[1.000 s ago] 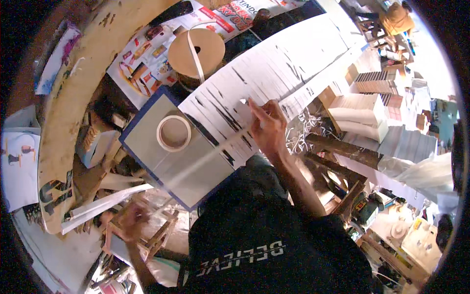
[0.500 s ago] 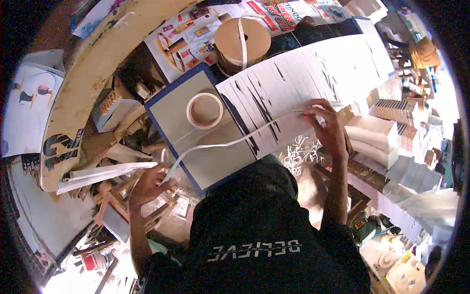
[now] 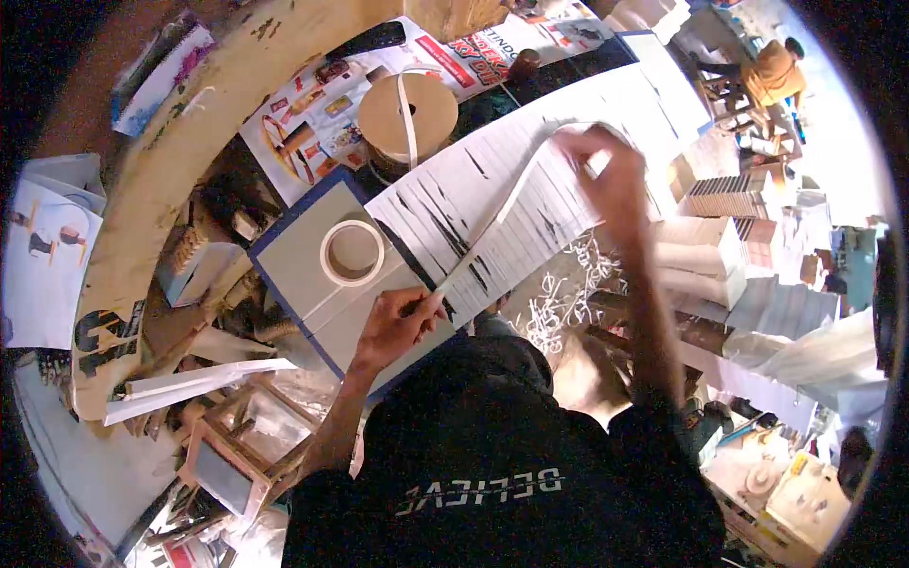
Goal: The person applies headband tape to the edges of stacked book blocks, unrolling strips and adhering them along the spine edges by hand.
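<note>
A narrow white strip of tape or ribbon (image 3: 516, 189) stretches between my hands, bowing upward near its far end. My left hand (image 3: 398, 327) pinches one end low over the near edge of a fanned stack of white sheets (image 3: 530, 189). Higher up on the right, my right hand (image 3: 611, 180) is closed around the strip's other part, its fingers smeared by motion. To the left lies a grey board with blue edging (image 3: 298, 241), partly under my left hand. A roll of tape (image 3: 352, 254) rests flat on that board.
A large brown spool (image 3: 407, 115) with a white band across it stands behind the board. White strip scraps (image 3: 559, 298) litter the floor. Stacked paper blocks (image 3: 696, 260) stand at right; a wooden frame (image 3: 227, 473) is lower left. Another person (image 3: 772, 76) sits far right.
My left hand has moved right, from beside the board to over the sheets' edge. My right hand has risen, and the strip between them now slants up steeply. The whole view has shifted a little.
</note>
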A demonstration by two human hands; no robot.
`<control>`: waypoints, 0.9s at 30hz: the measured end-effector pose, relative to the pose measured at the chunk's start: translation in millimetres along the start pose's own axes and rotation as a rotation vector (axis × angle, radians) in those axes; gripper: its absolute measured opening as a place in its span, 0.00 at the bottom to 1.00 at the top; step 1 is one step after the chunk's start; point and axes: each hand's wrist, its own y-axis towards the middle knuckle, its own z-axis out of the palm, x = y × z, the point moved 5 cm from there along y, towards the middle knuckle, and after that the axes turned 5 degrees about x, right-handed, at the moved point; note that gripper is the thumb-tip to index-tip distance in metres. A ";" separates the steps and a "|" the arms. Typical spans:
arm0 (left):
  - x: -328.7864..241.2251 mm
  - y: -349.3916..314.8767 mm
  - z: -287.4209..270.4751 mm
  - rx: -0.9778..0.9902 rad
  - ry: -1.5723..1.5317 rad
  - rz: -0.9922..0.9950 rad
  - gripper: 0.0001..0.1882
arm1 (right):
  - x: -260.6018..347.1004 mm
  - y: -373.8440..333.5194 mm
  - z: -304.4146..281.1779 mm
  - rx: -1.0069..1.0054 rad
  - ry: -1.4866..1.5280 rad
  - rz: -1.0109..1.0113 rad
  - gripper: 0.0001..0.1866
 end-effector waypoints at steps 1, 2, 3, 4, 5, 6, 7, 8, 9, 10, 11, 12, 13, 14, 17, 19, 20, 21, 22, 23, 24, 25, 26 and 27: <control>-0.2 1.2 4.0 0.001 -0.038 -0.033 0.18 | 11.0 -30.0 21.1 0.089 0.106 0.151 0.20; 0.2 2.9 5.8 0.011 -0.038 -0.046 0.18 | 31.2 -54.0 39.6 0.094 0.027 0.008 0.22; -2.2 3.1 7.6 0.021 -0.040 -0.048 0.18 | 36.7 -73.6 60.4 0.177 0.060 0.048 0.23; -1.8 2.0 7.1 0.009 -0.113 -0.076 0.18 | 43.5 -87.8 74.1 0.202 0.171 0.079 0.23; -2.3 1.3 8.2 0.001 -0.187 -0.103 0.18 | 41.5 -101.5 85.5 0.132 0.152 0.076 0.24; 0.9 1.6 9.0 0.005 -0.185 -0.107 0.18 | 44.6 -107.3 91.1 0.127 0.135 0.121 0.24; 4.7 1.4 8.6 -0.010 -0.151 -0.083 0.18 | 44.4 -111.0 94.3 0.122 0.119 0.166 0.24; 6.7 0.1 8.3 -0.025 -0.117 -0.058 0.18 | 41.0 -109.4 96.0 0.121 0.121 0.171 0.24; 4.3 -2.9 11.3 -0.018 -0.113 -0.064 0.18 | 39.8 -105.9 95.2 0.098 0.092 0.131 0.24; 1.0 -7.0 13.5 -0.047 -0.137 -0.055 0.18 | 38.6 -102.2 95.1 0.076 0.063 0.089 0.25; -2.8 -12.7 13.7 -0.078 -0.162 -0.047 0.18 | 33.0 -100.3 97.1 0.076 0.064 0.096 0.25; -5.6 -16.5 13.6 -0.072 -0.160 -0.048 0.18 | 25.1 -97.1 95.9 0.045 0.053 0.088 0.25; -8.4 -21.7 12.8 -0.037 -0.133 -0.044 0.19 | 18.8 -93.9 95.3 0.015 0.041 0.078 0.26; -10.7 -28.3 11.4 -0.003 -0.107 -0.040 0.19 | 16.3 -91.2 97.1 -0.013 0.031 0.037 0.28; -4.2 -55.2 5.4 0.014 -0.253 -0.171 0.19 | 4.6 -81.7 94.0 -0.006 0.038 0.046 0.27; 21.9 -85.6 -2.0 0.032 -0.048 -0.210 0.18 | 4.8 -73.9 93.8 -0.002 -0.005 0.059 0.26; 37.5 -106.4 -7.8 0.088 -0.063 -0.254 0.18 | 4.3 -70.6 94.5 0.003 -0.053 0.064 0.26; 52.9 -129.7 -16.7 0.145 -0.075 -0.298 0.18 | 2.0 -67.6 93.6 0.000 -0.055 0.067 0.26; 91.2 -161.1 -32.0 0.057 -0.093 -0.329 0.16 | 0.8 -65.3 93.1 -0.001 -0.049 0.084 0.25; 105.4 -172.9 -42.9 0.008 0.034 -0.315 0.15 | 1.2 -63.1 93.7 0.001 -0.039 0.096 0.24; 119.5 -183.0 -53.9 -0.037 0.160 -0.306 0.14 | 1.2 -60.2 91.7 -0.001 -0.037 0.092 0.24; 96.5 -171.5 -63.0 -0.042 0.210 -0.286 0.14 | 1.9 -59.3 89.1 0.006 -0.046 0.069 0.24; 73.0 -160.3 -72.4 -0.046 0.263 -0.269 0.20 | 2.8 -59.8 86.9 0.010 -0.057 0.048 0.24; 46.0 -140.2 -78.9 -0.139 0.299 -0.091 0.24 | 0.4 -60.1 87.3 0.004 -0.061 0.042 0.24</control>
